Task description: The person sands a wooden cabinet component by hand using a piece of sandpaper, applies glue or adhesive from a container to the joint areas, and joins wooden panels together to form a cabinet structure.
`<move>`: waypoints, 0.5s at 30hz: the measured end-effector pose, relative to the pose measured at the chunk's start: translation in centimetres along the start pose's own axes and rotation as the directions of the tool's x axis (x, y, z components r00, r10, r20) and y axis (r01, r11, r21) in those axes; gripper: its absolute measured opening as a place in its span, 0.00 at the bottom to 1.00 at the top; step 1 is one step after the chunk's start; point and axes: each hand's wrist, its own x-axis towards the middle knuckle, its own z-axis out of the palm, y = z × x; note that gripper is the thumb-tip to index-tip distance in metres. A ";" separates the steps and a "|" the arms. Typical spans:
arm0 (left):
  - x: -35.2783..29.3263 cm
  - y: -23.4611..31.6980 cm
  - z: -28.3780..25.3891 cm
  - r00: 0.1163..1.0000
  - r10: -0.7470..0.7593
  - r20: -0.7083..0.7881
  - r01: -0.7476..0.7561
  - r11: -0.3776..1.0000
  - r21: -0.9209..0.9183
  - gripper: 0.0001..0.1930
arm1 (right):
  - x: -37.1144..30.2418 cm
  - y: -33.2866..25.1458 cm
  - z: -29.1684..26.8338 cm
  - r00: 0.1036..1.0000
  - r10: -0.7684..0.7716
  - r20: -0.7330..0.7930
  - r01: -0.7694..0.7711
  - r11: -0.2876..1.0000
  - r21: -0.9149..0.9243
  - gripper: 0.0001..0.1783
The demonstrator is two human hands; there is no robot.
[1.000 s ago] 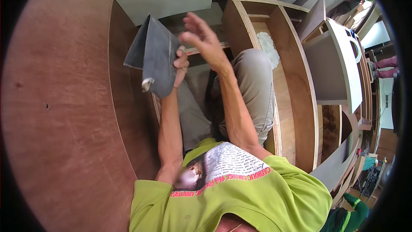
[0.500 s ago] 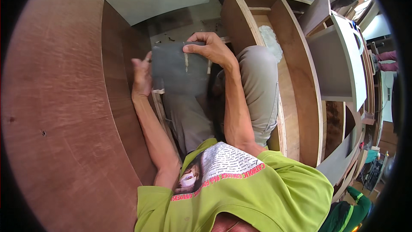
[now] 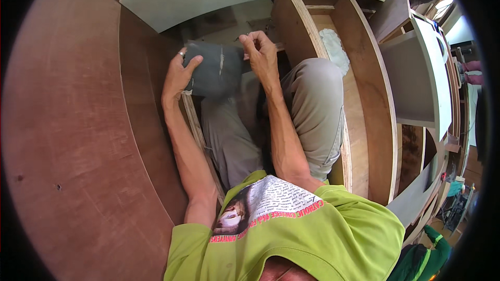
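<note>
My left hand [image 3: 178, 75] grips the left edge of a dark grey sheet of sandpaper [image 3: 211, 73], its thumb over the front face. A pale, worn crease runs down the sheet, which is held up above my knees. Just past the sheet's right edge is my right hand [image 3: 262, 54], fingers curled in with the thumb against them. A small dark tip shows at those fingers, too small to name. Below the sheet, a narrow wooden strip [image 3: 194, 125] runs along my left leg.
A large brown wood panel [image 3: 67, 125] rises on my left. On the right lies an open plywood cabinet frame [image 3: 367, 88] with a crumpled white piece [image 3: 334, 51] inside. A pale cabinet box [image 3: 195, 0] stands ahead. Another person's green sleeve [image 3: 435, 252] shows at the lower right.
My right hand has let go of the sandpaper and moved slightly right. My left hand, open beside the sheet before, has closed on its left edge. The sheet has shifted a little left.
</note>
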 end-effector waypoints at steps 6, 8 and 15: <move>0.5 0.5 0.9 0.965 -0.046 -0.257 -0.040 0.947 -0.320 0.23 | -0.9 0.6 0.1 0.983 0.148 0.106 -0.160 0.981 0.111 0.21; 1.9 -1.8 1.0 0.928 -0.040 -0.371 -0.141 0.883 -0.449 0.23 | -1.7 1.3 1.4 0.940 0.235 0.247 -0.264 0.961 0.089 0.23; 1.6 -4.2 1.6 0.917 -0.125 -0.378 -0.150 0.770 -0.620 0.23 | -4.9 6.2 2.6 0.782 0.426 0.455 -0.469 0.883 -0.020 0.30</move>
